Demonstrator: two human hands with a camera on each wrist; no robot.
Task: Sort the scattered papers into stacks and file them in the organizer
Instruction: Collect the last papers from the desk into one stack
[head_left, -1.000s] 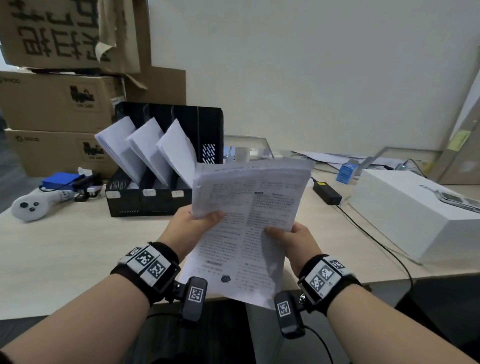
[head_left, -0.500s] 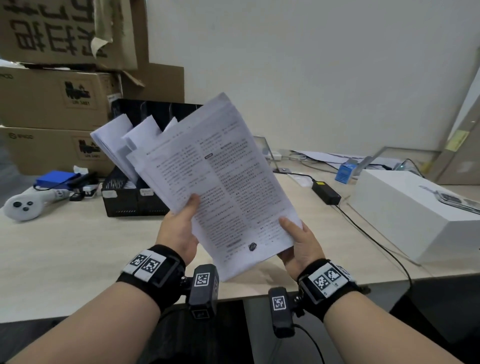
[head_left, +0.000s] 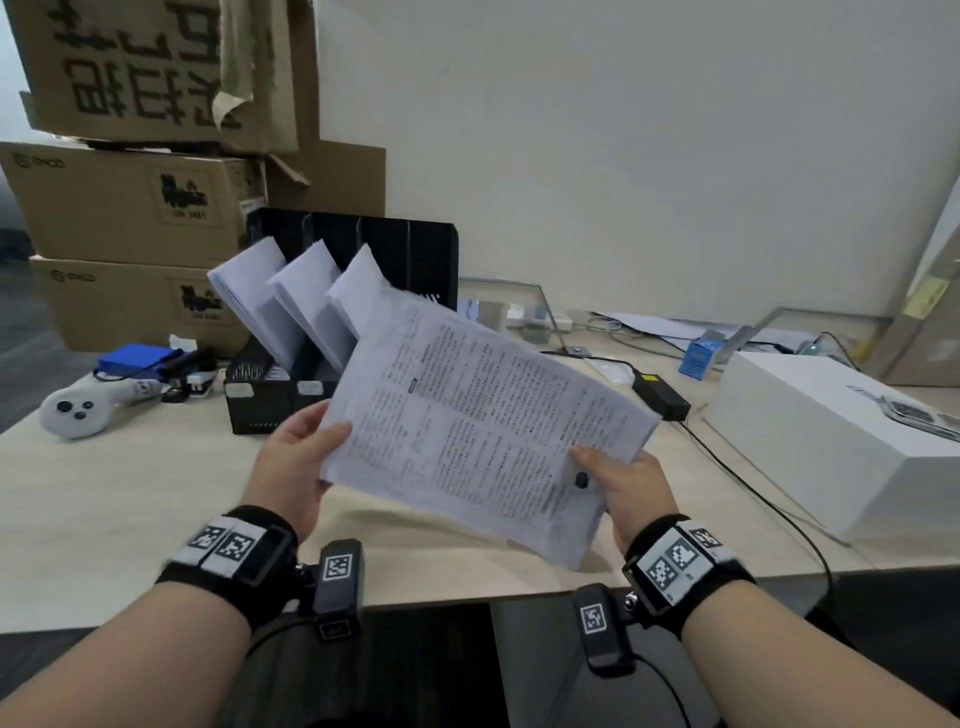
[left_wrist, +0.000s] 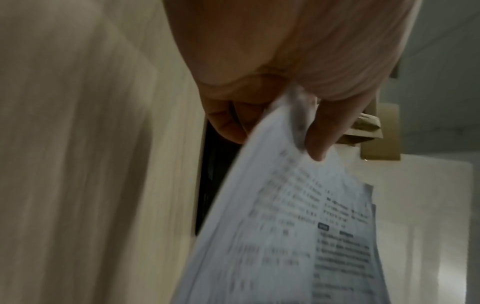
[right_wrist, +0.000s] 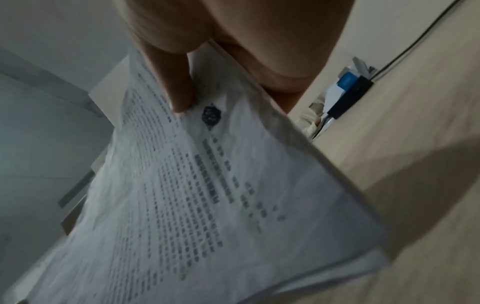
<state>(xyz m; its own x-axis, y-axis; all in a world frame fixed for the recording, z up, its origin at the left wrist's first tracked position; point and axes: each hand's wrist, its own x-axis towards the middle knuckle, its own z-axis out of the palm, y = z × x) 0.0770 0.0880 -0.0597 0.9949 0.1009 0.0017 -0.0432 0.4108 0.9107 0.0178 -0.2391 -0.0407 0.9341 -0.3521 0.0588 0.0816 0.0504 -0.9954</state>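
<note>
A stack of printed papers hangs in the air over the desk, tilted, held by both hands. My left hand pinches its left edge, thumb on top; the left wrist view shows the papers between thumb and fingers. My right hand pinches the lower right edge, and the thumb presses on the printed sheet. Behind stands the black organizer with three white stacks leaning in its slots; its rightmost slot is partly hidden by the held papers.
Cardboard boxes are piled at the back left. A white controller and a blue item lie left of the organizer. A big white box, a black power adapter and its cable occupy the right.
The held stack has swung from upright and left-leaning to a flatter, wide position, dropping lower over the desk. Both hands kept their hold and moved apart.
</note>
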